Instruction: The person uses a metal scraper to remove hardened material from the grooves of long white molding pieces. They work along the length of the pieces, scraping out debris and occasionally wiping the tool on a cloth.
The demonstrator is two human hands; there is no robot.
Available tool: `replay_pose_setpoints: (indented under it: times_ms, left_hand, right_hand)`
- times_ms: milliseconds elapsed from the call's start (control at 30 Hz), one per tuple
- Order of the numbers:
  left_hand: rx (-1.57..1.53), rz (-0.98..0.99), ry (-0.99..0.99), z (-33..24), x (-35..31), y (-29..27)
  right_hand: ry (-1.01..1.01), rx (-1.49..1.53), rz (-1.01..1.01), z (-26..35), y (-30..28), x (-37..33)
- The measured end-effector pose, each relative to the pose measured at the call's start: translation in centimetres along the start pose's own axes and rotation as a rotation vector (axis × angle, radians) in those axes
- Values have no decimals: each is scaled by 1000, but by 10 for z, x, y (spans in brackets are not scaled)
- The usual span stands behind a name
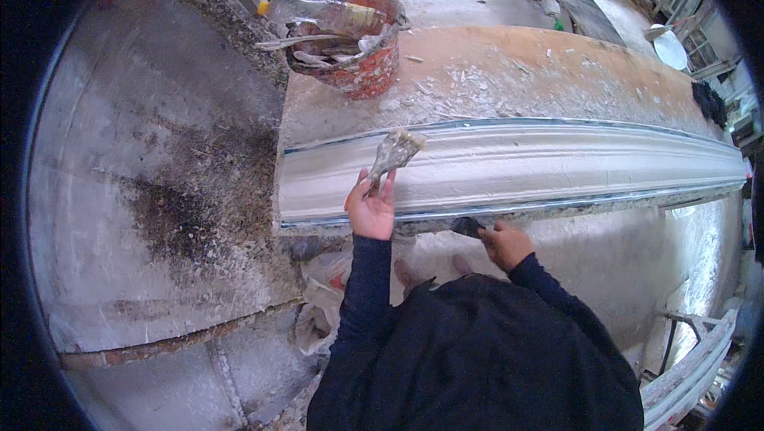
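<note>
Brush (395, 151) pinched in the left grip (372, 213) and dark tool (467, 227) clamped in the right grip (507, 246) should meet the white molding (517, 162) lightly, sparing its ridges.

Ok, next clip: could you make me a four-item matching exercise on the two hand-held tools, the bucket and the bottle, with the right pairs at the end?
Things:
1. Brush
2. Bucket
3. Bottle
4. Dark flat tool

Place or colour:
A. Lying across the top of the bucket
B. In the right hand
C. Red, smeared with white
D. In the left hand

Right pairs: 1-D, 2-C, 3-A, 4-B
</note>
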State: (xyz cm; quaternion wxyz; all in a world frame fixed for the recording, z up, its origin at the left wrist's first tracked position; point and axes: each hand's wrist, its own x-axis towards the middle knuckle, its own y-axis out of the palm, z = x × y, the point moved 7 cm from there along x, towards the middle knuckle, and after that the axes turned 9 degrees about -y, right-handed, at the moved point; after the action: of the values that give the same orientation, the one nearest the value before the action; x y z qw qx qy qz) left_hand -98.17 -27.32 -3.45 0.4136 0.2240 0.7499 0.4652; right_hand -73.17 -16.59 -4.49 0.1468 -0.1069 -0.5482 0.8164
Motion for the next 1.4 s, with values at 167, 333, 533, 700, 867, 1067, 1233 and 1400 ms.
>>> replay_pose_setpoints:
  times_ms: [167,333,533,700,867,1067,1233,1400]
  left_hand:
    - [70,34,-10,10,13,20]
    - [82,14,-13,11,20,20]
    - [93,-15,-16,8,34,23]
    - [183,61,-8,23,78,42]
    - [113,-35,-136,31,72,39]
    - [65,107,-15,1,-29,-7]
    - [-225,5,-250,46,-62,-159]
    - [-248,-171,-532,145,-45,-164]
  right_hand:
    - [-5,59,109,-1,-23,-35]
    - [4,35,37,9,20,17]
    - [-33,145,78,2,-2,-19]
    - [-36,182,-39,4,6,-11]
    - [-39,211,20,1,3,-7]
    - [127,336,136,-22,8,-16]
    - [32,271,106,-13,-4,-5]
    - [-55,152,178,-8,8,21]
